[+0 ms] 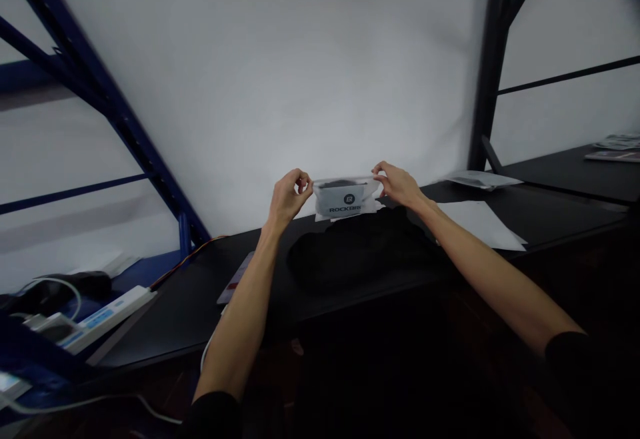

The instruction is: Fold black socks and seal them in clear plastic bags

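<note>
A pale, semi-clear plastic bag point(345, 200) with a round dark logo and the letters "ROCKBR" hangs between my hands, above the far part of the black table. My left hand point(291, 196) pinches its upper left corner. At the upper right corner, my right hand point(395, 182) grips the bag between thumb and fingers. Something dark shows inside near the top edge. Below and in front of the bag, a black soft item point(360, 249) lies on the black table point(175, 319); its outline is hard to make out.
White sheets point(480, 224) and a flat pale packet point(480, 179) lie at the right. A phone-like flat object point(235, 279) is beside my left forearm. A white power strip point(107, 316) with cables sits left, near the blue frame point(120, 119). Behind is a pale wall.
</note>
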### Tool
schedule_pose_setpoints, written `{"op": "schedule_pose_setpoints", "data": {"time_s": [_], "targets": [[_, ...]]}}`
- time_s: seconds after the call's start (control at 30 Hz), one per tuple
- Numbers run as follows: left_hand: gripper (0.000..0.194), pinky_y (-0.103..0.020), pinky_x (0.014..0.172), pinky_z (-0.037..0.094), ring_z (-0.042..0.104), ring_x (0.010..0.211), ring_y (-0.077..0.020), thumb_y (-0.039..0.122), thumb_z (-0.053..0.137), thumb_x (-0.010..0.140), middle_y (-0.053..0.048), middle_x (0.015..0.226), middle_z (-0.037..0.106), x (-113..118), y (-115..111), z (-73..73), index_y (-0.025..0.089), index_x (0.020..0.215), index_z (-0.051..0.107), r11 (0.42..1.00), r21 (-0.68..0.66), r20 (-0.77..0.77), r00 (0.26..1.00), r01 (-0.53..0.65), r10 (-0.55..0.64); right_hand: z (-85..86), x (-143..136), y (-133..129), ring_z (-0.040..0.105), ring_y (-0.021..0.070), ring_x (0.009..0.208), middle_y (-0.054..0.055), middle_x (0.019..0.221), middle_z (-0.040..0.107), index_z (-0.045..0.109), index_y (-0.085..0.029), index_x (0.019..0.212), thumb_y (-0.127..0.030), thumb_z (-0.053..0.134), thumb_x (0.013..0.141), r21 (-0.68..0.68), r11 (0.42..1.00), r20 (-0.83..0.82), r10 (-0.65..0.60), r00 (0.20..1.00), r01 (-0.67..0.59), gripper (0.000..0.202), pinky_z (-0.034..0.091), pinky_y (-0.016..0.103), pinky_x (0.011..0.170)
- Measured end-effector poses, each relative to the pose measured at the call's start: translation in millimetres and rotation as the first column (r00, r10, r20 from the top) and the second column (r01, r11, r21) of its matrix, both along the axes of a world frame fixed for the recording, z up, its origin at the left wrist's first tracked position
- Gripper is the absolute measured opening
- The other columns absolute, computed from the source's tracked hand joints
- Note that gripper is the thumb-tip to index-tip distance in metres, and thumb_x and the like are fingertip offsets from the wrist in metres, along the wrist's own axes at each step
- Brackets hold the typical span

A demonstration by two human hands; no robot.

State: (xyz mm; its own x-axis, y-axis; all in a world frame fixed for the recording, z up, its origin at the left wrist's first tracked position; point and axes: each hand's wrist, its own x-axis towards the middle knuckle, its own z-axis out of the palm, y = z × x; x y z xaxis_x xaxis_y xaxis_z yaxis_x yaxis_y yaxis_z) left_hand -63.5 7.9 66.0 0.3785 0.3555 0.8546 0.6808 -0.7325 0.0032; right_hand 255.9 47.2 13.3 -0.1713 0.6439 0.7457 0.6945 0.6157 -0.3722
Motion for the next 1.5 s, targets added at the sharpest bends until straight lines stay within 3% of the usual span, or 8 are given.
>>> {"op": "schedule_pose_setpoints", "data": {"time_s": [0.2,0.47,0.63,0.9,1.07,1.2,1.33,1.5], "targets": [[0.008,-0.029,0.078,0.048,0.057,0.079,-0.0143,0.014,0.056,0.091,-0.002,0.090,0.059,1,0,-14.9,0.022,0.088,0.053,0.999,0.000,-0.050,0.998,-0.038,0.038,-9.9,-2,-3,0.073,0.0189,0.067,0.007,0.108,0.067,0.042,-0.026,0.108,-0.046,0.046,0.102,-0.238,0.905,-0.248,0.293,0.923,-0.352,0.021,0.056,0.030,0.052],[0.019,-0.034,0.095,0.048,0.059,0.108,-0.0208,0.020,0.050,0.100,-0.005,0.112,0.063,27,-16,-26.6,0.025,0.103,0.068,0.999,-0.047,-0.250,0.968,-0.024,0.011,-18.8,-12,-10,0.076,0.0215,0.082,0.004,0.099,0.066,0.041,-0.026,0.103,-0.046,0.049,0.102,-0.276,0.784,-0.297,0.481,0.825,-0.557,0.022,0.063,0.036,0.067],[0.026,-0.039,0.099,0.048,0.059,0.110,-0.0231,0.023,0.050,0.101,-0.006,0.123,0.064,41,-23,-27.9,0.029,0.112,0.073,0.996,-0.081,-0.350,0.937,-0.028,-0.002,-13.0,-21,-22,0.075,0.0225,0.087,0.005,0.100,0.070,0.042,-0.027,0.104,-0.051,0.050,0.102,-0.257,0.785,-0.235,0.515,0.825,-0.563,0.025,0.062,0.038,0.073],[0.052,-0.042,0.096,0.050,0.060,0.118,-0.0289,0.053,0.061,0.096,-0.008,0.142,0.056,47,-21,-47.0,0.038,0.146,0.054,0.961,-0.205,-0.381,0.919,-0.185,0.096,-10.1,-28,-34,0.073,0.0227,0.093,0.009,0.114,0.072,0.043,-0.027,0.106,-0.047,0.047,0.103,-0.225,0.767,-0.212,0.564,0.798,-0.601,0.021,0.061,0.042,0.078],[0.056,-0.047,0.089,0.051,0.067,0.100,-0.0330,0.047,0.079,0.081,-0.014,0.130,0.063,53,-19,-57.4,0.026,0.131,0.065,0.914,-0.122,-0.369,0.872,-0.388,0.320,-9.3,-29,-37,0.072,0.0220,0.094,0.010,0.122,0.072,0.043,-0.027,0.105,-0.046,0.045,0.104,-0.159,0.799,-0.181,0.554,0.813,-0.580,0.019,0.059,0.044,0.083],[0.031,-0.045,0.080,0.052,0.070,0.085,-0.0320,0.036,0.081,0.079,-0.014,0.101,0.070,52,-13,-65.7,0.020,0.104,0.071,0.863,-0.102,-0.366,0.825,-0.495,0.430,-8.7,-34,-42,0.071,0.0221,0.096,0.009,0.121,0.073,0.044,-0.027,0.106,-0.043,0.043,0.104,-0.145,0.815,-0.150,0.542,0.827,-0.561,0.016,0.058,0.043,0.085],[0.013,-0.038,0.070,0.051,0.069,0.074,-0.0269,0.033,0.075,0.082,-0.009,0.084,0.069,45,-7,-65.0,0.021,0.084,0.070,0.878,-0.069,-0.313,0.846,-0.474,0.433,-10.5,-33,-38,0.072,0.0213,0.088,0.008,0.123,0.072,0.047,-0.028,0.116,-0.046,0.051,0.101,-0.117,0.857,-0.109,0.491,0.865,-0.501,0.024,0.057,0.039,0.077],[0.012,-0.035,0.064,0.049,0.068,0.073,-0.0249,0.032,0.074,0.080,-0.008,0.087,0.070,45,-8,-54.2,0.023,0.087,0.071,0.926,-0.140,-0.225,0.922,-0.351,0.315,-10.2,-18,-23,0.067,0.0237,0.087,0.006,0.120,0.072,0.063,-0.028,0.120,-0.047,0.060,0.097,0.051,0.961,0.118,0.263,0.957,-0.271,0.030,0.052,0.042,0.081]]}}
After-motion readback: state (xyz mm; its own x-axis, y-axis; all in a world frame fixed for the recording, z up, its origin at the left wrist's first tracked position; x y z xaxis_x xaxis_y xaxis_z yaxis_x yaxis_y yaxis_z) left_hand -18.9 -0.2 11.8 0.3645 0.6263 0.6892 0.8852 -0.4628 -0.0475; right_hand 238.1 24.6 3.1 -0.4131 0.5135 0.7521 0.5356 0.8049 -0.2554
